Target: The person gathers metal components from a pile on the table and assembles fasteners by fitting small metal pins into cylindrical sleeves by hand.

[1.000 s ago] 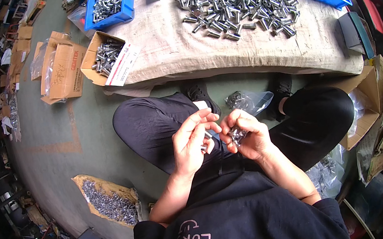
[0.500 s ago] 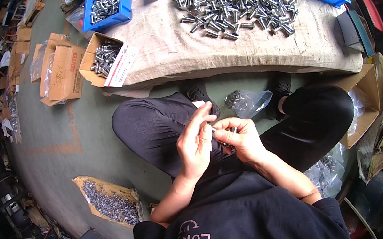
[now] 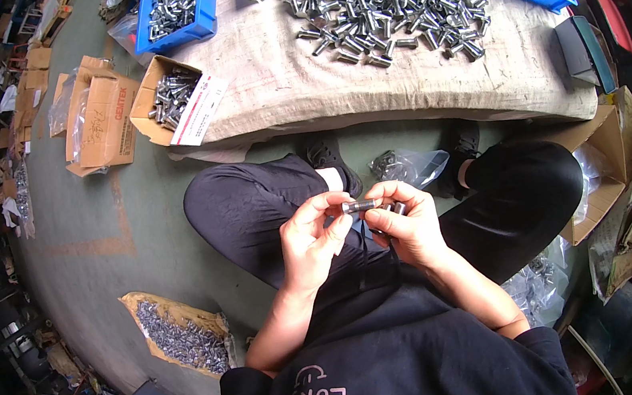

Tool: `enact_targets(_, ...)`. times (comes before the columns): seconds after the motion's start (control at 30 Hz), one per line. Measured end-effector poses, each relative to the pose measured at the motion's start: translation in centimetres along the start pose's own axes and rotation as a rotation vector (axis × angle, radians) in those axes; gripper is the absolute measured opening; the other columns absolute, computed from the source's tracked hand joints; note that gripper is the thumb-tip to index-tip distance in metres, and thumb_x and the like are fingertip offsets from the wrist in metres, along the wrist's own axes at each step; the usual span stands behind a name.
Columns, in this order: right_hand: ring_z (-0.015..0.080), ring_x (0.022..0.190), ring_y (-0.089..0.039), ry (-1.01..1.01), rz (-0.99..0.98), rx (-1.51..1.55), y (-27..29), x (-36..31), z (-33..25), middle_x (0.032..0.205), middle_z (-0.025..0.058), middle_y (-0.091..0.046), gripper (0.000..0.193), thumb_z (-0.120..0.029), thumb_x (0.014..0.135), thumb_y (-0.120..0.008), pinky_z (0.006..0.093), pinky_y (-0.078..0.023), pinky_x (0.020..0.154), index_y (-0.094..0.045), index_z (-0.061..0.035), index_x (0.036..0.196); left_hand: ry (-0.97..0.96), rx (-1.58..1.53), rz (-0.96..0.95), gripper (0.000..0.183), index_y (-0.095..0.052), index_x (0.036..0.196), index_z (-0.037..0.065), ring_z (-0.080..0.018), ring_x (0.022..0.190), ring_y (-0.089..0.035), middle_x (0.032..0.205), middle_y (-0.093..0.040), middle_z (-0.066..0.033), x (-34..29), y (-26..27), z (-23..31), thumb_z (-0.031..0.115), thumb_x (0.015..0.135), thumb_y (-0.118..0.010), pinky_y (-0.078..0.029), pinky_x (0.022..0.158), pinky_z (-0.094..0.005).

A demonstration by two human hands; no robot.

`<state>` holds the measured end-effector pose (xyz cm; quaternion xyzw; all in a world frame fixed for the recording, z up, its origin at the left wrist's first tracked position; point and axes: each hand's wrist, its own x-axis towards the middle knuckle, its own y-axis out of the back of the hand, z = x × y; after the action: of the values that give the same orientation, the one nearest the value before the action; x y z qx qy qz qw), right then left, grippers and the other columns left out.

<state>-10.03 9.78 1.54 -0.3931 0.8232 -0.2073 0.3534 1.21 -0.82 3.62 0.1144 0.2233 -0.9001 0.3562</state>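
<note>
In front of my lap a short, shiny metal pin [image 3: 360, 206] lies level between my two hands. My left hand [image 3: 305, 246] has thumb and forefinger at its left end. The right end is pinched in the fingers of my right hand [image 3: 415, 230]. More metal pins [image 3: 398, 208] of the same look are tucked in my right hand, partly hidden by its fingers. Beyond my knees, a large pile of similar metal pins [image 3: 393, 1] is spread on a cloth-covered surface [image 3: 294, 95].
Blue bins [image 3: 206, 20] stand at the surface's back left and right. A carton of metal pieces [image 3: 150, 108] sits at its left corner. On the floor are a clear plastic bag [image 3: 417, 169], a tray of small metal parts [image 3: 218, 332] and an open cardboard box [image 3: 610, 164].
My left hand has lowered, its raised fingers bending to the pin's end. The pin now shows lengthwise between both hands. My right hand has shifted slightly.
</note>
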Motion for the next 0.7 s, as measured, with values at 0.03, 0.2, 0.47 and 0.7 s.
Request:
enact_targets(0.03,0.0055,0.053,-0.05,0.001,0.001,-0.001,-0.03,0.0,0.05,0.072,0.003,-0.057,0.018,-0.002,0.075,-0.066,0.0178,-0.04,0.042,-0.058,-0.0005,0.091,-0.053,0.031,-0.006,0.02,-0.057,0.099,-0.003,-0.0054,0.07,-0.051,0.085,-0.057,-0.0024,0.04,-0.3,0.07,0.001,0.08,-0.06,-0.042,0.056,-0.0136)
enact_targets(0.2,0.004,0.053,-0.048,0.0,0.02,0.057,0.08,0.05,0.35,0.075,0.0015,-0.057,0.02,-0.001,0.075,-0.065,0.0159,-0.039,0.041,-0.06,0.001,0.094,-0.281,0.288,-0.036,0.019,-0.056,0.099,-0.004,-0.0063,0.08,-0.051,0.091,-0.057,-0.005,0.19,-0.11,-0.3,0.002,0.081,-0.06,-0.044,0.06,-0.0152)
enact_targets(0.47,0.0074,0.057,-0.052,0.026,0.018,0.013,0.13,-0.07,0.42,0.074,0.005,-0.058,0.018,-0.001,0.076,-0.063,0.0186,-0.041,0.044,-0.058,0.0004,0.094,-0.076,0.232,0.056,0.019,-0.059,0.097,-0.001,-0.0083,0.076,-0.051,0.092,-0.058,-0.0059,-0.02,0.04,-0.33,0.001,0.078,-0.062,-0.044,0.066,-0.0189)
enact_targets(0.7,0.0051,0.051,-0.048,-0.015,0.031,0.09,0.0,0.01,0.53,0.073,0.0016,-0.057,0.02,-0.001,0.075,-0.065,0.0164,-0.038,0.042,-0.061,0.0015,0.095,-0.311,0.355,-0.004,0.02,-0.059,0.098,-0.001,-0.0078,0.076,-0.051,0.093,-0.057,-0.006,0.21,-0.37,0.17,0.001,0.078,-0.061,-0.044,0.067,-0.0176)
